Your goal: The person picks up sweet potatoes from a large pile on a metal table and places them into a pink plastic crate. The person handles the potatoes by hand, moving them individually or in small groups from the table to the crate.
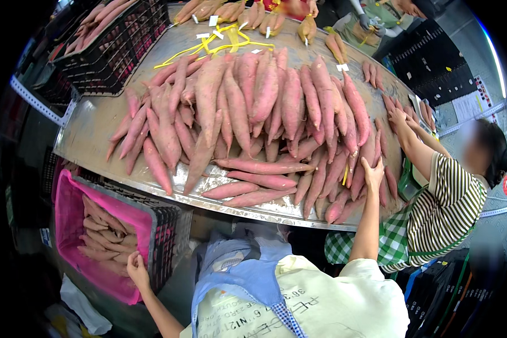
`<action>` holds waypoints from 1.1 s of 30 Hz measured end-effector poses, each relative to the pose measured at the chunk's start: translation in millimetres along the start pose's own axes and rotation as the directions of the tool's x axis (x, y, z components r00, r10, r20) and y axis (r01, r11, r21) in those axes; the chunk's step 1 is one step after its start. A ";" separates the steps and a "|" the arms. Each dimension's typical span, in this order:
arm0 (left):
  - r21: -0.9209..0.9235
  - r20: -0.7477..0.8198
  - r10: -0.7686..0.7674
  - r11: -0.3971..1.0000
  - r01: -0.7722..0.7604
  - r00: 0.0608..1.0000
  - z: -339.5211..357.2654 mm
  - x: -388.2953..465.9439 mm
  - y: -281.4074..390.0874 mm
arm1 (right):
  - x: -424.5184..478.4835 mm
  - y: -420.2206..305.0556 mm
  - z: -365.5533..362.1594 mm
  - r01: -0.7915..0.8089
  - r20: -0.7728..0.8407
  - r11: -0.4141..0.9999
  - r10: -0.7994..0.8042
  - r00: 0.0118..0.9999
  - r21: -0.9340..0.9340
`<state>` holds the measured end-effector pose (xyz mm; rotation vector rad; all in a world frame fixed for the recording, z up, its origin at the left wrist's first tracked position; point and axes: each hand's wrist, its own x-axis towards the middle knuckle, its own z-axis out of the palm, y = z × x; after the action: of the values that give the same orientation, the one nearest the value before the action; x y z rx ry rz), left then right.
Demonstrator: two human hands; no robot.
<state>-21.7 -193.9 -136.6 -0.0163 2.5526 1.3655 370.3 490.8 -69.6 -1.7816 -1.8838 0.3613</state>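
Note:
Before me a large heap of pink-skinned sweet potatoes (253, 97) covers the middle of a metal-edged table (93, 131). My right hand (372, 172) is at the heap's right side, with thumb and fingers around the lower end of a sweet potato (366, 145). Down on the left, my left hand (137, 269) hangs over the near inner side of a black plastic crate (164, 236) with a pink liner (69, 211). Its fingers are slightly curled and hold nothing visible. Several paler sweet potatoes (105, 236) lie in that crate. Several single roots (257, 196) lie along the table's front edge.
A black crate of sweet potatoes (110, 55) stands at the table's back left. Yellow net bags (232, 40) and filled bags (272, 21) with white tags lie along the far side. At right a co-worker (443, 198) reaches onto the table; other people work across it.

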 end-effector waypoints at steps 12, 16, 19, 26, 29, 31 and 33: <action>-0.149 0.000 -0.008 0.989 0.008 1.000 -6.6 -12.0 18.1 | -170.8 -250.1 6.8 0.546 -0.295 0.616 -0.467 0.834 0.568; -0.242 0.050 -0.058 0.968 0.068 0.997 -11.4 -17.9 9.2 | -330.3 -393.9 59.3 0.639 -0.039 0.317 -0.877 0.478 0.701; -0.330 0.029 -0.054 0.942 0.061 0.998 -7.7 -18.1 6.0 | -466.0 -458.5 107.6 0.385 0.233 0.197 -0.971 -0.049 0.902; -0.303 0.068 0.108 0.949 -0.083 0.992 -43.4 -20.1 17.1 | -600.0 -480.3 302.7 0.923 0.421 -0.019 -0.886 -0.195 0.385; -0.393 -0.011 0.125 0.912 -0.119 0.992 -54.0 -8.7 -0.6 | -573.7 -462.8 363.3 0.947 0.403 -0.156 -0.877 -0.263 0.279; -0.359 -0.036 0.007 0.933 -0.019 0.999 -78.6 -2.4 -3.1 | -588.5 -497.9 307.4 0.807 0.675 0.314 -0.725 -0.137 0.500; -0.310 -0.136 0.025 0.948 -0.067 0.990 -86.1 14.0 -9.2 | -586.7 -502.3 284.5 0.445 0.671 0.564 -0.732 -0.121 0.696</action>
<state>-52.2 -268.3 -101.5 -0.1071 2.4198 1.8325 -205.3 -92.0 -150.2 -0.0146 -2.9996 1.5068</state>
